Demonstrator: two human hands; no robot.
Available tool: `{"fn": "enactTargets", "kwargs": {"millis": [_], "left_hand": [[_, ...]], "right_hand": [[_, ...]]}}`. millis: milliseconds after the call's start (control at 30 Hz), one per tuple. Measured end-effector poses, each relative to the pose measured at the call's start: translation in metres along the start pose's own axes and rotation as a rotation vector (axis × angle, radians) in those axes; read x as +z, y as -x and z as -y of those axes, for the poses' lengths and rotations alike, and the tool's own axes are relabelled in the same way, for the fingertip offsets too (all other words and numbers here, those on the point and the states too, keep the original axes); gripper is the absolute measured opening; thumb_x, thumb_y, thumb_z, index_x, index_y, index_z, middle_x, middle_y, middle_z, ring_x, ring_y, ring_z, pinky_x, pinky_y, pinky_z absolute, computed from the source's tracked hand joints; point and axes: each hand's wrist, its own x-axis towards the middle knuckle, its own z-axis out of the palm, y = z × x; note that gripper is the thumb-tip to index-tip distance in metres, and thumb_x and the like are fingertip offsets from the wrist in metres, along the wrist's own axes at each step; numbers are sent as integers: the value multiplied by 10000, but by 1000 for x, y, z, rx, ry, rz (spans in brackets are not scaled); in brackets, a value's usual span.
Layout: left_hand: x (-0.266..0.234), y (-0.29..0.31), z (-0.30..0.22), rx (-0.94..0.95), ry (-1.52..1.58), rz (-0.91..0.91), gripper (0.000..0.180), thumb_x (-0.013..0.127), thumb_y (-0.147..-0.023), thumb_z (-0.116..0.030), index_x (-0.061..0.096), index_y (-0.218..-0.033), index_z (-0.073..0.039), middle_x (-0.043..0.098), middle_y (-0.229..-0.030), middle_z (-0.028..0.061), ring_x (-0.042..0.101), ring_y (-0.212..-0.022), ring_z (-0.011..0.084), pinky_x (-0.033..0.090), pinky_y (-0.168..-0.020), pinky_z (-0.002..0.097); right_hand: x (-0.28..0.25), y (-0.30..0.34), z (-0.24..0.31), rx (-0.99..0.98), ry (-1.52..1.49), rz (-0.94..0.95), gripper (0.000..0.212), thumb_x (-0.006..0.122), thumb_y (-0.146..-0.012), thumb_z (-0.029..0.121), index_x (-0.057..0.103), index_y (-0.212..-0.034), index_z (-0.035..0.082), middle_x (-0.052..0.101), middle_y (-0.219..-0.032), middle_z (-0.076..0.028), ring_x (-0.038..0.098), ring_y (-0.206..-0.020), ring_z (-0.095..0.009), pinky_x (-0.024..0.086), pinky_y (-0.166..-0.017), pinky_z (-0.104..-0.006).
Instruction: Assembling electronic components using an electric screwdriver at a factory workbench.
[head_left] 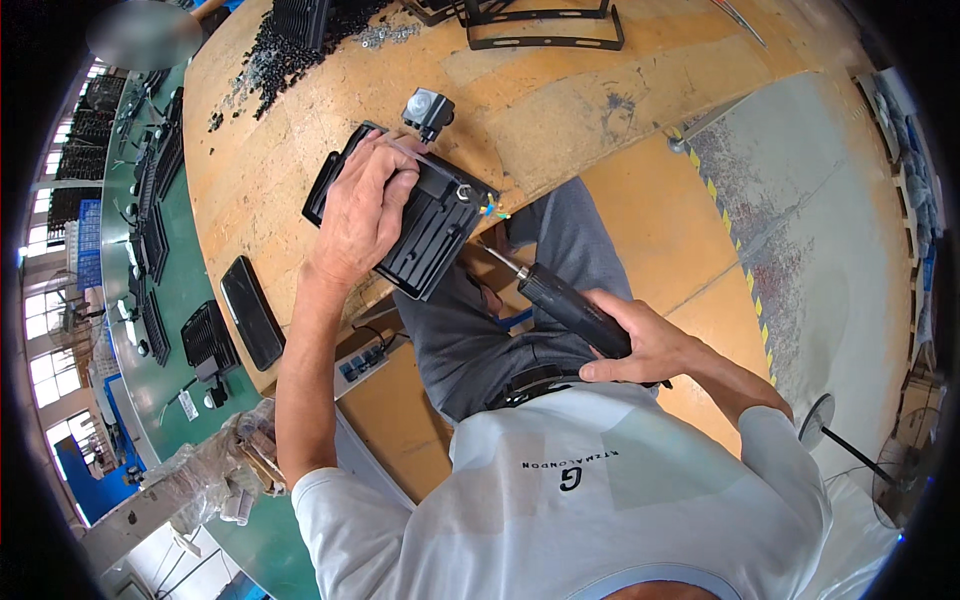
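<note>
My left hand [366, 205] is closed over a black finned floodlight housing [425, 235], which lies tilted at the near edge of the wooden table. Short coloured wires [490, 210] stick out beside a small metal fitting at the housing's right corner. Attached or right beside its far side is a small black sensor head [428, 108] with a pale dome. In my right hand [640, 340] is a black power screwdriver [572, 308], held over my lap. Its bit points up and left toward the housing, with a gap between them.
Black screws [270, 75] lie heaped at the table's far left, beside loose silvery nuts [385, 35]. Black brackets [540, 40] stand at the far edge. A black phone [251, 312] rests at the left edge. More floodlights [208, 340] line a green bench [180, 430]. A power strip [362, 365] is below.
</note>
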Motion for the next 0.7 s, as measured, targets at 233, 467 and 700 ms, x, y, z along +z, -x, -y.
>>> {"fn": "enactTargets", "kwargs": {"millis": [233, 467, 700], "left_hand": [[2, 4, -3, -4, -29, -19, 56, 544, -966, -7, 522, -1002, -44, 665, -1211, 151, 602, -1207, 358, 387, -1146, 514], [1, 4, -5, -5, -33, -12, 51, 547, -968, -15, 524, -1003, -43, 662, -1214, 148, 594, -1220, 352, 391, -1142, 509], [-2, 7, -10, 18, -129, -120, 72, 608, -921, 17, 577, -969, -27, 671, -1140, 139, 624, -1144, 335, 455, -1048, 471]], "right_hand": [[6, -10, -3, -72, 19, 0, 709, 839, -815, 245, 470, -1378, 23, 592, -817, -21, 592, -640, -106, 470, -589, -279], [5, -14, 5, 6, 32, 12, 711, 810, -838, 312, 476, -1383, 0, 661, -1035, -126, 638, -916, -200, 499, -812, -341], [6, -23, -1, 78, -138, 94, 734, 827, -832, 272, 453, -1408, 13, 590, -880, -55, 601, -667, -117, 489, -605, -290]]}}
